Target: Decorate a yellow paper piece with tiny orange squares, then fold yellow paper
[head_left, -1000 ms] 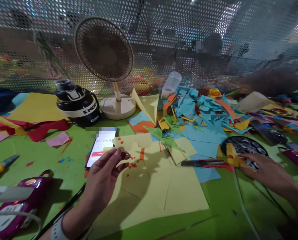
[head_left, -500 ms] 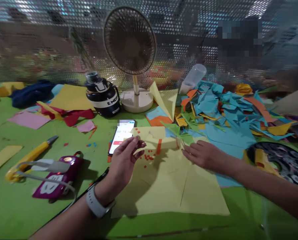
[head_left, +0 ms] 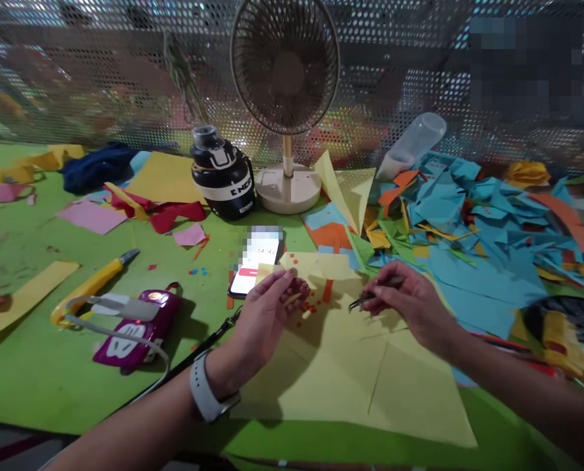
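My left hand [head_left: 267, 314], a white band on its wrist, hovers over a pale yellow sheet of paper [head_left: 335, 373]. Its thumb and fingers are curled together; what they pinch, if anything, is too small to make out. On the right, my right hand [head_left: 404, 297] grips dark tweezers [head_left: 363, 299], whose bent tip points left toward my left hand. Tiny orange-red paper bits [head_left: 314, 307] are scattered on the sheet beside my left fingers. An orange paper strip [head_left: 327, 290] lies between the two hands.
Behind my left hand lies a lit phone [head_left: 252, 268]. A fan [head_left: 288, 190] and a black bottle [head_left: 225, 180] stand at the back. Blue paper scraps [head_left: 433, 196] heap up at right. A yellow cutter [head_left: 93, 284] and a purple device [head_left: 139, 333] with a cable lie left.
The view has swung left, so the table things appear farther right. My right hand has turned, and the tweezers in it now show clearly. My left hand stays curled above the sheet.
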The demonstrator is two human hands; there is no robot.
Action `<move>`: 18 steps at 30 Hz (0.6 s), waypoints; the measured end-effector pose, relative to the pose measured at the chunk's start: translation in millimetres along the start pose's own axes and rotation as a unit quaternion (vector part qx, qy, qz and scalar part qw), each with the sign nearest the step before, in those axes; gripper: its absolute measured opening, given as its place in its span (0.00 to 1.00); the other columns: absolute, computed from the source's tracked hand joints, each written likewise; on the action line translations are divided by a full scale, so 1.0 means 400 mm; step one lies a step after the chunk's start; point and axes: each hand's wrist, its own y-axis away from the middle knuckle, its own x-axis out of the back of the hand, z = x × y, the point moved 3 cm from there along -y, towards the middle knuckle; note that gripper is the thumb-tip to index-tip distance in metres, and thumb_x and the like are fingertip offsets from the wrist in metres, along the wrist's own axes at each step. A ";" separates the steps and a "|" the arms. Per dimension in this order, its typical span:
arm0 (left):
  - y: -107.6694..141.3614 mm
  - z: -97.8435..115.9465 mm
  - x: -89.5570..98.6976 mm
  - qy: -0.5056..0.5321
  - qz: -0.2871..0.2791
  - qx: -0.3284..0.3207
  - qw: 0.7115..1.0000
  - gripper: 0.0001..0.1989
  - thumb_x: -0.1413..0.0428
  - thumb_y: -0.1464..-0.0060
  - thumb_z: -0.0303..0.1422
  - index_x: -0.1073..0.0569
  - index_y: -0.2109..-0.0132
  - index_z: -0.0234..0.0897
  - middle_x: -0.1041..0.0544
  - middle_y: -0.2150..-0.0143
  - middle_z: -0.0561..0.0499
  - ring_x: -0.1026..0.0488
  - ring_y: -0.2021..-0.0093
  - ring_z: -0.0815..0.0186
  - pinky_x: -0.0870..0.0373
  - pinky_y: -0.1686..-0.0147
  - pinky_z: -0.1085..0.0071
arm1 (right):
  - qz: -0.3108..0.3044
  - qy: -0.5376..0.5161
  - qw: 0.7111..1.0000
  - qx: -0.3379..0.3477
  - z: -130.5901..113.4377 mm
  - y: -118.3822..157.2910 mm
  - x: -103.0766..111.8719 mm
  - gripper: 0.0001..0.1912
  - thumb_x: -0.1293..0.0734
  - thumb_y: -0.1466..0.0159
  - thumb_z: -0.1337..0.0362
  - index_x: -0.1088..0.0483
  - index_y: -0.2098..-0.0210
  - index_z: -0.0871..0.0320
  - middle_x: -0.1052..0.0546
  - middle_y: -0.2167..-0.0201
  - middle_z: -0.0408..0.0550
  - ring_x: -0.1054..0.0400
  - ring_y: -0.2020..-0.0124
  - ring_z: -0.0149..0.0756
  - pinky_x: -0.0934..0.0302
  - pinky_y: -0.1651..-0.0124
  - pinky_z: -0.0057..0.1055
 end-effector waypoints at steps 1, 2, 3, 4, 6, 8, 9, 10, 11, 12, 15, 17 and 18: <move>0.002 -0.003 0.000 -0.001 -0.003 0.005 1.000 0.05 0.36 0.55 0.30 0.24 0.68 0.36 0.22 0.71 0.53 0.24 0.68 0.68 0.29 0.61 0.69 | -0.009 -0.027 0.999 -0.023 0.009 -0.003 -0.014 0.15 0.30 0.46 0.56 0.35 0.65 0.56 0.22 0.71 0.44 0.24 0.74 0.36 0.30 0.71 0.31; 0.005 -0.005 0.000 -0.004 -0.007 0.008 1.000 0.05 0.36 0.54 0.30 0.24 0.68 0.36 0.21 0.71 0.53 0.24 0.68 0.68 0.28 0.62 0.69 | -0.016 -0.032 0.999 -0.037 0.017 -0.005 -0.024 0.17 0.30 0.46 0.55 0.34 0.62 0.56 0.21 0.70 0.46 0.24 0.73 0.37 0.29 0.69 0.32; 0.007 -0.006 0.000 -0.007 -0.013 0.010 1.000 0.05 0.36 0.54 0.30 0.23 0.68 0.36 0.21 0.71 0.52 0.24 0.68 0.68 0.28 0.62 0.69 | -0.023 -0.017 0.999 -0.042 0.023 -0.005 -0.029 0.19 0.31 0.45 0.55 0.33 0.58 0.57 0.21 0.69 0.47 0.24 0.72 0.38 0.29 0.69 0.33; 0.010 -0.007 0.000 -0.009 -0.016 0.011 1.000 0.05 0.36 0.54 0.30 0.23 0.67 0.36 0.21 0.70 0.52 0.24 0.68 0.68 0.28 0.62 0.69 | -0.032 0.017 0.999 -0.036 0.027 -0.004 -0.032 0.20 0.32 0.44 0.54 0.33 0.56 0.58 0.20 0.68 0.49 0.23 0.71 0.39 0.29 0.68 0.33; 0.013 -0.009 0.000 -0.010 -0.016 0.012 1.000 0.05 0.36 0.54 0.30 0.23 0.67 0.36 0.21 0.70 0.52 0.24 0.68 0.68 0.28 0.61 0.69 | -0.054 0.142 0.988 0.018 0.024 0.003 -0.032 0.18 0.34 0.41 0.54 0.30 0.55 0.57 0.20 0.65 0.51 0.23 0.67 0.42 0.29 0.66 0.35; 0.015 -0.012 0.002 -0.009 -0.005 0.020 1.000 0.06 0.35 0.55 0.30 0.23 0.67 0.36 0.21 0.71 0.52 0.24 0.68 0.68 0.28 0.60 0.68 | -0.070 0.295 0.948 0.099 0.010 0.015 -0.031 0.13 0.36 0.38 0.56 0.26 0.59 0.56 0.20 0.64 0.50 0.24 0.64 0.44 0.31 0.63 0.35; 0.015 -0.015 0.003 -0.009 0.002 0.025 1.000 0.06 0.35 0.55 0.30 0.24 0.67 0.36 0.21 0.71 0.52 0.24 0.68 0.67 0.28 0.60 0.68 | -0.078 0.358 0.922 0.129 0.003 0.021 -0.031 0.12 0.37 0.38 0.57 0.25 0.60 0.55 0.19 0.64 0.49 0.24 0.64 0.43 0.32 0.63 0.35; 0.015 -0.018 0.004 -0.011 0.007 0.032 0.999 0.07 0.35 0.55 0.31 0.24 0.67 0.36 0.21 0.71 0.52 0.24 0.68 0.67 0.28 0.61 0.68 | -0.082 0.401 0.901 0.146 -0.002 0.027 -0.031 0.12 0.38 0.37 0.58 0.25 0.61 0.54 0.19 0.66 0.48 0.24 0.66 0.42 0.33 0.64 0.34; 0.014 -0.022 0.006 -0.014 0.008 0.037 0.999 0.07 0.35 0.55 0.31 0.24 0.67 0.37 0.21 0.71 0.52 0.24 0.68 0.67 0.28 0.61 0.68 | -0.085 0.421 0.891 0.147 -0.005 0.031 -0.030 0.12 0.38 0.37 0.59 0.24 0.62 0.54 0.19 0.68 0.47 0.25 0.69 0.40 0.33 0.66 0.33; 0.014 -0.024 0.006 -0.017 0.007 0.040 0.999 0.07 0.35 0.54 0.31 0.24 0.67 0.37 0.21 0.71 0.52 0.24 0.68 0.67 0.29 0.62 0.69 | -0.089 0.421 0.893 0.134 -0.004 0.034 -0.030 0.12 0.39 0.36 0.59 0.24 0.62 0.54 0.20 0.72 0.45 0.25 0.72 0.38 0.34 0.68 0.32; 0.015 -0.027 0.006 -0.022 -0.008 0.033 0.999 0.05 0.36 0.54 0.31 0.24 0.67 0.37 0.21 0.71 0.52 0.24 0.69 0.68 0.30 0.63 0.71 | -0.095 0.310 0.945 0.052 0.013 0.034 -0.034 0.11 0.37 0.37 0.57 0.25 0.63 0.55 0.21 0.75 0.44 0.25 0.75 0.35 0.33 0.71 0.29; 0.016 -0.025 0.004 -0.022 -0.020 0.025 0.999 0.05 0.36 0.53 0.31 0.23 0.68 0.37 0.21 0.72 0.52 0.25 0.69 0.69 0.30 0.63 0.71 | -0.087 0.204 0.975 -0.016 0.033 0.028 -0.042 0.13 0.36 0.38 0.55 0.27 0.65 0.57 0.20 0.72 0.46 0.24 0.73 0.36 0.32 0.72 0.27; 0.017 -0.023 0.003 -0.021 -0.023 0.023 0.999 0.05 0.36 0.53 0.31 0.23 0.67 0.37 0.21 0.72 0.52 0.25 0.69 0.69 0.30 0.63 0.71 | -0.080 0.162 0.982 -0.047 0.043 0.024 -0.047 0.13 0.35 0.39 0.54 0.28 0.66 0.58 0.20 0.70 0.48 0.24 0.72 0.36 0.33 0.75 0.26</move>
